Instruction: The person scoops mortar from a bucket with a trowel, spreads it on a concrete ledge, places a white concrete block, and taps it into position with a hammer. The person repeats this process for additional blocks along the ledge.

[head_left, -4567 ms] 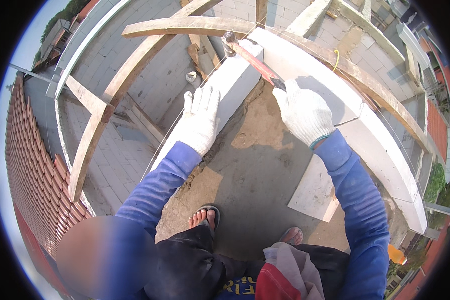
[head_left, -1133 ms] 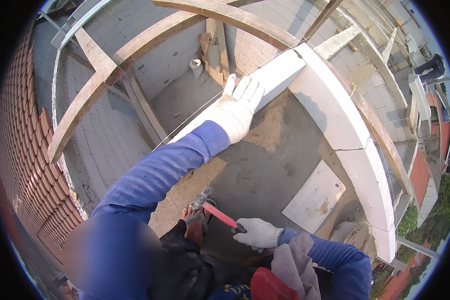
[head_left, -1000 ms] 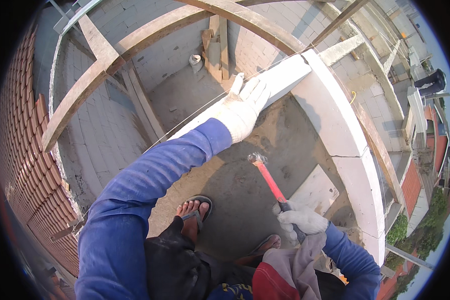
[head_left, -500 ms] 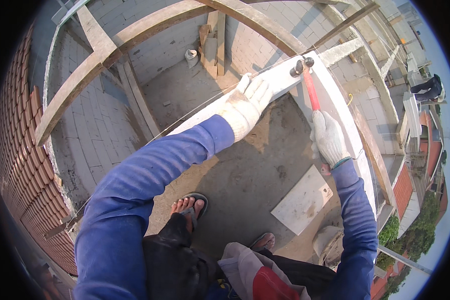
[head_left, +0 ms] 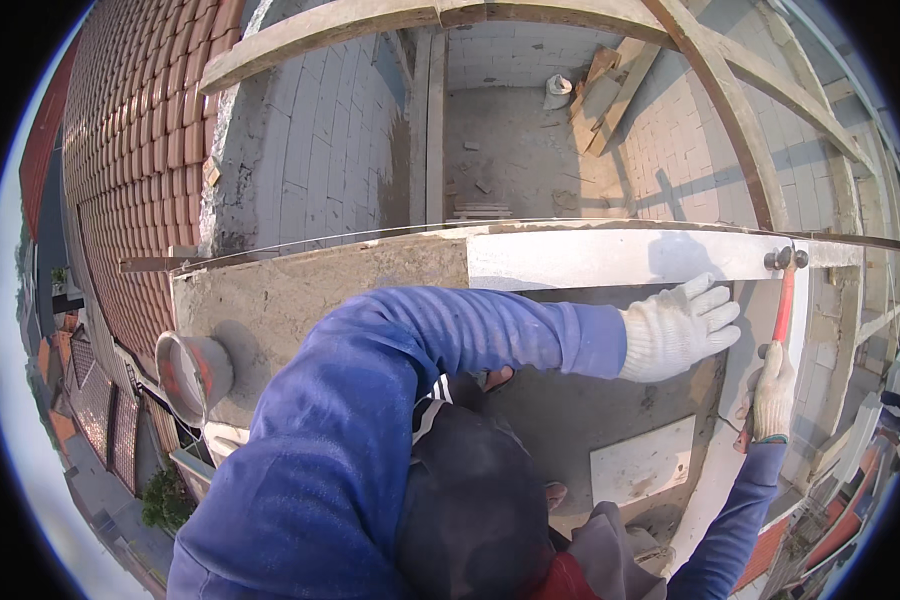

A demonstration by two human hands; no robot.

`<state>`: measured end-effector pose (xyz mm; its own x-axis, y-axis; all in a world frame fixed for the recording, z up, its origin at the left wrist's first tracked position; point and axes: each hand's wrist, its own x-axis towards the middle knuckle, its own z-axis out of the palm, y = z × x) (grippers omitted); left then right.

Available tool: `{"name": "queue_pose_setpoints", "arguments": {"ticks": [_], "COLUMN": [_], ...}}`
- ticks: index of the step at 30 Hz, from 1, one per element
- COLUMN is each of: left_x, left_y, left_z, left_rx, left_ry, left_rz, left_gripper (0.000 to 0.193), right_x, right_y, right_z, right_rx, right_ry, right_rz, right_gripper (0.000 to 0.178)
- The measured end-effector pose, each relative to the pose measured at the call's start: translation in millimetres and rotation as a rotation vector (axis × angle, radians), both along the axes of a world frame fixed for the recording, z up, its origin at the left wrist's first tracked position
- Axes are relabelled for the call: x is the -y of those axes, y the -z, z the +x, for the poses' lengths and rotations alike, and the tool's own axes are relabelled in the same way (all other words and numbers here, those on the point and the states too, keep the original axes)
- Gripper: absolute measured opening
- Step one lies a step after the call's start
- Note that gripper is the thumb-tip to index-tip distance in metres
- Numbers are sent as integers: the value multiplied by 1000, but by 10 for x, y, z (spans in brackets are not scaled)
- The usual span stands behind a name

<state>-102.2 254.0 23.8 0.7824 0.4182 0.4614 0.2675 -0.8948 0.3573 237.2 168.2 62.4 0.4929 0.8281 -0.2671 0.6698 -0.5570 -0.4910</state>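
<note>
My right hand, in a white knit glove, is closed around the red handle of a mallet. The mallet's black head is at the corner where two runs of white block meet. To its left a long white block lies along the wall top, beside a rough bed of grey mortar. My left hand, also gloved, is open and flat with fingers spread, just on the near side of that block. Whether it touches the block I cannot tell. The fingers hold nothing.
A thin string runs along the far side of the wall top. At left stands a bucket near a tiled roof. Concrete beams cross beyond the wall. Below lies a pale board; a white sack stands farther off.
The view has swung left, bringing the mortar bed and bucket into sight. My left hand has shifted off the block toward its near side; my right hand still grips the mallet at the corner.
</note>
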Motion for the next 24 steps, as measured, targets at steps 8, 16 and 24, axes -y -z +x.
{"name": "queue_pose_setpoints", "arguments": {"ticks": [8, 16, 24], "left_x": [996, 826, 650], "left_y": [770, 1500, 1931], "left_z": [-2756, -3095, -2770], "left_rx": [-247, -318, -57], "left_ry": [-466, -1020, -934], "left_rz": [-1170, -576, -491], "left_gripper": [34, 104, 125], "right_x": [-44, -158, -78], "right_y": [-162, -105, -38], "right_z": [-746, -1297, -1085], "right_rx": [-43, 9, 9], "right_ry": [211, 236, 276], "right_rz": [-48, -36, -44], "right_gripper": [60, 61, 55]}}
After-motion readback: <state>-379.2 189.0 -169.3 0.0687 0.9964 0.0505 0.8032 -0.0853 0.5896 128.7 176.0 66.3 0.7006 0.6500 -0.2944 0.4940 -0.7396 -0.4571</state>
